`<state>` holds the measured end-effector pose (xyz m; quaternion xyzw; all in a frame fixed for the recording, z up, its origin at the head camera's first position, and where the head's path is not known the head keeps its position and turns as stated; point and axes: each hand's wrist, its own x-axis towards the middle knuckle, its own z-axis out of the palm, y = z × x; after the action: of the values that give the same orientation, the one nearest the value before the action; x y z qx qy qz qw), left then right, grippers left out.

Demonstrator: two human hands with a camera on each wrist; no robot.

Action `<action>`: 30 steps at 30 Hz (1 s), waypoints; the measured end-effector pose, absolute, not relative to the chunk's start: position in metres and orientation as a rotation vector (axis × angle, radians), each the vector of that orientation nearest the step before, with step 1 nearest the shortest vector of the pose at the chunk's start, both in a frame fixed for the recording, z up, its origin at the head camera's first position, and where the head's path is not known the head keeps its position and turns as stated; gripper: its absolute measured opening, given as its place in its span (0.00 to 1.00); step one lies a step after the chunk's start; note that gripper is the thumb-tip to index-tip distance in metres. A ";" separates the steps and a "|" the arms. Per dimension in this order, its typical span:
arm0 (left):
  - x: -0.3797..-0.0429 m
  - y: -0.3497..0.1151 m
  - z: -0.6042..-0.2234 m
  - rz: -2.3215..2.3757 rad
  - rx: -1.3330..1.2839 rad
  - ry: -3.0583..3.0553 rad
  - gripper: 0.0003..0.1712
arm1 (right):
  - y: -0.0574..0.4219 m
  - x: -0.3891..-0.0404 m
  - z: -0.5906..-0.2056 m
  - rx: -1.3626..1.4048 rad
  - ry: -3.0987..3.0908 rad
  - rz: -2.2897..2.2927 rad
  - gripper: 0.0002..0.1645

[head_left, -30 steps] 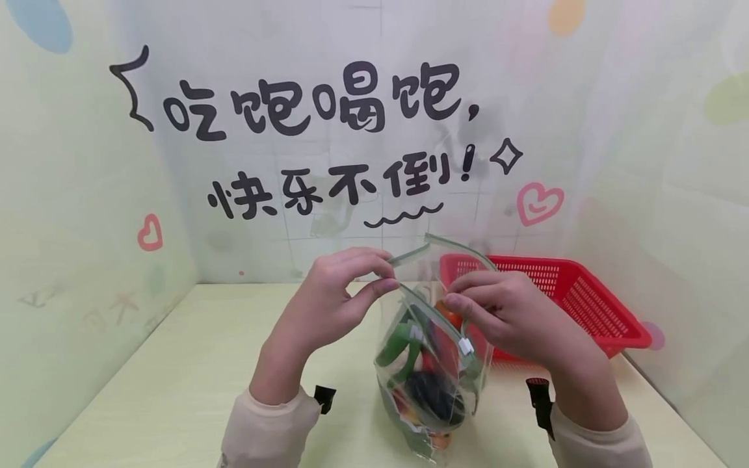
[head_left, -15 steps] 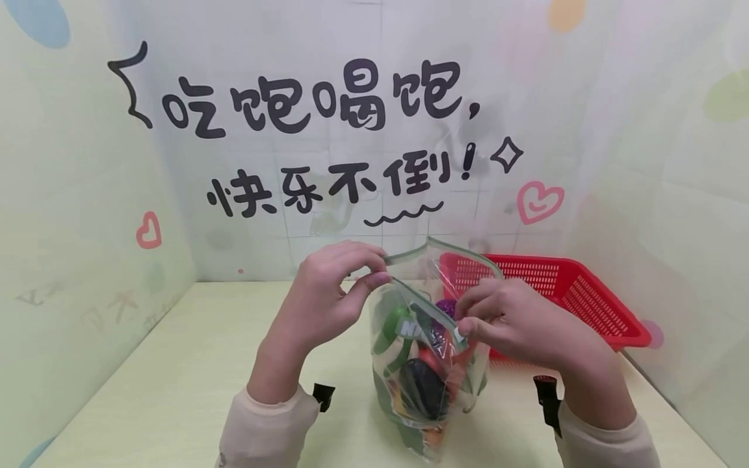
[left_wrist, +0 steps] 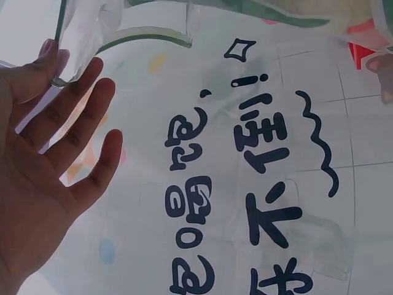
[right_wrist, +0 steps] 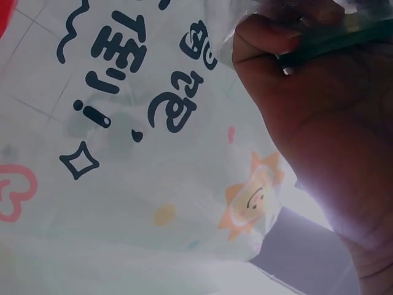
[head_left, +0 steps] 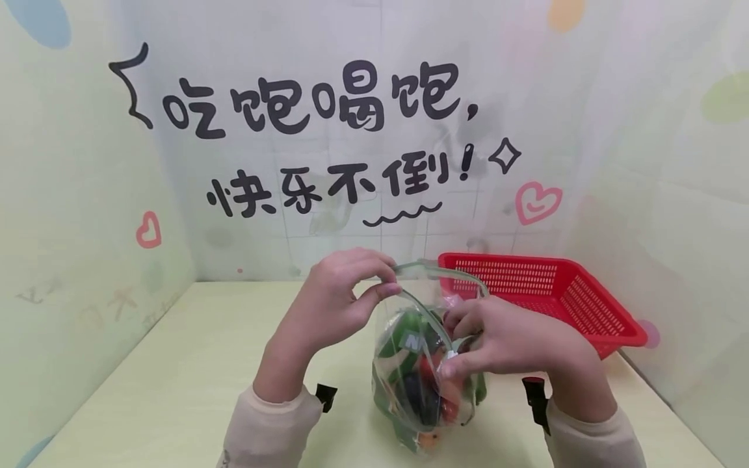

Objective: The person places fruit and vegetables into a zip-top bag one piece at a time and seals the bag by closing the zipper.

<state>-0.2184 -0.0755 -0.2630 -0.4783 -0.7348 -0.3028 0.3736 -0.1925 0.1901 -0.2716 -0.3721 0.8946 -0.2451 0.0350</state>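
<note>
A clear zip bag stands on the table, filled with what look like vegetables. Green pieces, a dark one like an eggplant and red ones show through the plastic. My left hand pinches the left end of the bag's mouth between thumb and forefinger; in the left wrist view the other fingers of that hand are spread. At the right front, my right hand pinches the green zip strip by its white slider. The mouth gapes between both hands.
A red perforated basket stands behind and to the right of the bag. Pale table extends to the left. A printed backdrop closes off the back and sides.
My right hand has shifted down and slightly left along the front zip strip, lowering that side of the bag's mouth. My left hand keeps its pinch on the left corner.
</note>
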 end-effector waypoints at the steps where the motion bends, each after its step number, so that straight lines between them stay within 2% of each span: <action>1: -0.219 -0.075 -0.265 -0.778 -1.224 -1.892 0.03 | 0.193 -0.192 -0.272 -1.142 2.739 -0.755 0.13; 5: -0.220 -0.078 -0.267 -0.807 -1.211 -1.882 0.03 | 0.204 -0.192 -0.270 -1.205 2.767 -0.736 0.16; 9: -0.222 -0.084 -0.263 -0.828 -1.156 -1.838 0.04 | 0.209 -0.195 -0.266 -1.449 2.912 -0.830 0.11; 14: -0.225 -0.087 -0.258 -0.863 -1.087 -1.806 0.04 | 0.209 -0.199 -0.260 -1.696 3.153 -1.060 0.15; 19: -0.225 -0.086 -0.255 -0.886 -1.103 -1.801 0.03 | 0.207 -0.199 -0.258 -1.689 3.212 -1.155 0.16; 25: -0.225 -0.086 -0.255 -0.892 -1.144 -1.799 0.03 | 0.210 -0.195 -0.259 -1.561 3.208 -1.011 0.18; 30: -0.223 -0.087 -0.257 -0.889 -1.146 -1.812 0.03 | 0.207 -0.193 -0.258 -1.666 3.158 -0.997 0.19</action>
<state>-0.2233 -0.0868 -0.2565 -0.4527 -0.7159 -0.3513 0.3989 -0.1935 0.2075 -0.2582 -0.4315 0.8181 -0.2584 -0.2788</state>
